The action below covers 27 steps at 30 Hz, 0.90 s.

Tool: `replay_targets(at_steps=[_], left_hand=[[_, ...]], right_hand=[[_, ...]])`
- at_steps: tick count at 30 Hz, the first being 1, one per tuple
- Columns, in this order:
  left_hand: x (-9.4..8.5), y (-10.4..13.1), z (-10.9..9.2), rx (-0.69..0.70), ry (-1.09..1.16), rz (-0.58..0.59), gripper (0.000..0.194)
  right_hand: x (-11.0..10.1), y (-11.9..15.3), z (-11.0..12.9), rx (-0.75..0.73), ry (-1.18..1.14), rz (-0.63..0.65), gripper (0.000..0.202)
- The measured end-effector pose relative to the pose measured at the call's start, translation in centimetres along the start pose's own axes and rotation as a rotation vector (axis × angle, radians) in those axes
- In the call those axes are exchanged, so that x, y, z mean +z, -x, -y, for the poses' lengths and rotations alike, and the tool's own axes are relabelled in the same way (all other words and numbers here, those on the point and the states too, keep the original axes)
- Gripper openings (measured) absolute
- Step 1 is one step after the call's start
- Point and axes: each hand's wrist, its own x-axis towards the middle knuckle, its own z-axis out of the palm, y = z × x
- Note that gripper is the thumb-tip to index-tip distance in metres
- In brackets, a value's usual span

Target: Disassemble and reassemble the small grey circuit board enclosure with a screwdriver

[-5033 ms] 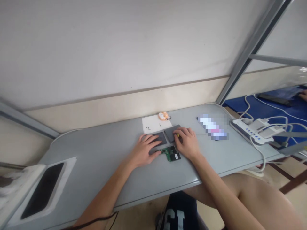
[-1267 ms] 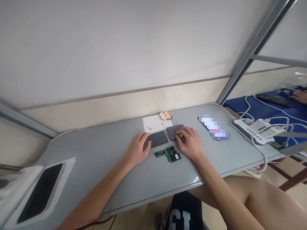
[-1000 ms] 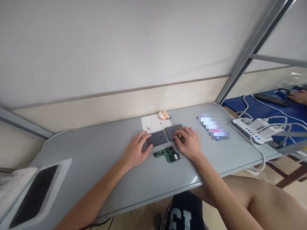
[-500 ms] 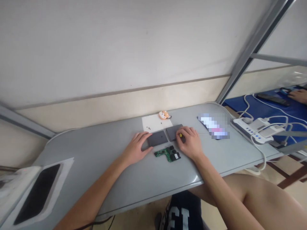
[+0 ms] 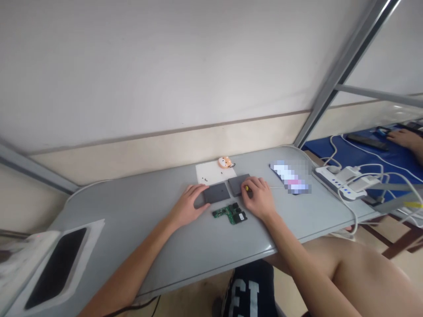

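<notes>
Left hand pinning one dark panel, right hand gripping a yellow-ended tool over its twin

Two flat dark pieces are lying side by side near the middle of the worktop point(image 5: 205, 246), a narrow gap parting them. The left hand point(image 5: 185, 206) is bracketing the left panel point(image 5: 217, 193), thumb along its near edge and fingers along its far edge; how hard it is pressing, I cannot tell. The right hand point(image 5: 259, 196) is closing around a yellow-ended tool point(image 5: 246, 188), resting over the near right part of the right panel point(image 5: 237, 184). A thin pale rod point(image 5: 277, 187) is showing beyond that hand, probably belonging to the tool.

Towards the worktop's front edge, just beside the panels, a green circuit board point(image 5: 231, 214) is lying flat. Towards the far edge, a white sheet point(image 5: 211, 169) is carrying small dark bits point(image 5: 206, 179), and a dog-faced case point(image 5: 225, 162) is sitting at its far right corner.

Both panels are looking stiff, thin and light, perhaps smooth enough to be sliding if pushed; opposite edges are offering the surest hold, as the left hand is showing. The board is probably the fragile one: best taken by its bare rims, sparing the raised parts. The small bits are likely hard and easily scattered, so fingertips are suiting them best.
</notes>
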Motion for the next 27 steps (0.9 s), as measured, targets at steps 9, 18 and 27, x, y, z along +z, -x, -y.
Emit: replay_targets(at_steps=[9, 18, 27], left_hand=[[-0.08, 0.06, -0.10, 0.005, -0.026, 0.019, 0.051], [-0.37, -0.01, -0.01, -0.006, -0.044, 0.040, 0.052], [-0.45, 0.01, 0.23, 0.002, -0.064, 0.058, 0.054]], right_hand=[[-0.17, 0.32, -0.16, 0.014, 0.012, -0.004, 0.011], [-0.15, 0.25, -0.12, 0.021, -0.007, -0.010, 0.013], [-0.23, 0.39, -0.13, 0.029, -0.012, -0.017, 0.011]])
